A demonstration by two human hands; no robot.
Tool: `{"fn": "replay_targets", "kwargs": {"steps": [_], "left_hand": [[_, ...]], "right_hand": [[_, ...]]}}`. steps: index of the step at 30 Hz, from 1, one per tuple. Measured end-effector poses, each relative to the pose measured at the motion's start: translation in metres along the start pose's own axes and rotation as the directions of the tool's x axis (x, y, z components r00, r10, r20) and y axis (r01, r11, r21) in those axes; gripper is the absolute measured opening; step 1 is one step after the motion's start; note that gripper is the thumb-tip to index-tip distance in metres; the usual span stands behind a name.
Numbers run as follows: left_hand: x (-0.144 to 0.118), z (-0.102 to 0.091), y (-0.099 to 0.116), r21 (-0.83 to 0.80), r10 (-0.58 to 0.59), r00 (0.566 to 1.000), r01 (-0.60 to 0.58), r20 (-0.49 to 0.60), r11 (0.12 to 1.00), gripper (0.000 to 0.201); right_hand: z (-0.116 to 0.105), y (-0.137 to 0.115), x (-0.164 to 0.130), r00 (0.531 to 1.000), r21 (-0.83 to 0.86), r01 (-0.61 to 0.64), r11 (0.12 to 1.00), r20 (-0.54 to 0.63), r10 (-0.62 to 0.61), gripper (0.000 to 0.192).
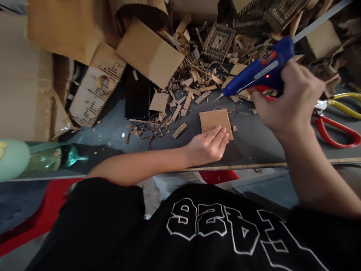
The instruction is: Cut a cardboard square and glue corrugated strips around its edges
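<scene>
My right hand (297, 94) is wrapped round the handle of a blue hot glue gun (255, 73). A long translucent glue stick (321, 20) sticks out of its back end, and a small red light glows on its side. The nozzle points down and left, a short way above the table and apart from the cardboard. My left hand (210, 145) lies with fingers flat on the lower edge of a small square cardboard piece (216, 119). Its thumb is hidden. The square rests flat near the table's front edge.
Cardboard scraps and strips (180, 103) litter the grey table (113, 139). A black phone (137, 99) lies left of them, under a cardboard box (150, 52). Red-and-yellow-handled pliers (335, 124) lie at right. A green bottle (50, 158) lies at the left front edge.
</scene>
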State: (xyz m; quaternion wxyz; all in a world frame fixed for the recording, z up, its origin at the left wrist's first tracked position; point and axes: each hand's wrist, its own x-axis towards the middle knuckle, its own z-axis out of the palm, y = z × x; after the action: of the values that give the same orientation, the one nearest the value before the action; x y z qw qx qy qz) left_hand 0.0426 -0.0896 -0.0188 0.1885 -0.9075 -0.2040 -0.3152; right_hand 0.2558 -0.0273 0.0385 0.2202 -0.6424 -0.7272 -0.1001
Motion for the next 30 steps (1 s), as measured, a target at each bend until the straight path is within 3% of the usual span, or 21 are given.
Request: {"fn": "replay_targets", "kwargs": {"steps": [4,11,22,30], "left_hand": [[-0.001,0.000,0.001,0.010,-0.010,0.998,0.009,0.066,1.000,0.021],[0.000,0.000,0.001,0.023,-0.023,1.000,0.023,-0.020,0.999,0.013],[-0.003,0.001,0.001,0.019,-0.007,1.000,0.006,0.021,1.000,0.018],[-0.002,0.001,0.001,0.020,-0.012,1.000,0.012,-0.008,1.000,0.014]], "right_hand": [[0.014,-0.011,-0.011,0.990,0.059,0.117,0.991,0.076,-0.121,0.045],[0.020,-0.018,-0.016,0.978,0.106,0.163,0.981,0.115,-0.175,0.046],[0.016,-0.019,-0.015,0.969,0.123,0.168,0.978,0.160,-0.186,0.042],[0.010,-0.017,-0.015,0.975,0.055,0.154,0.987,0.155,-0.160,0.045]]}}
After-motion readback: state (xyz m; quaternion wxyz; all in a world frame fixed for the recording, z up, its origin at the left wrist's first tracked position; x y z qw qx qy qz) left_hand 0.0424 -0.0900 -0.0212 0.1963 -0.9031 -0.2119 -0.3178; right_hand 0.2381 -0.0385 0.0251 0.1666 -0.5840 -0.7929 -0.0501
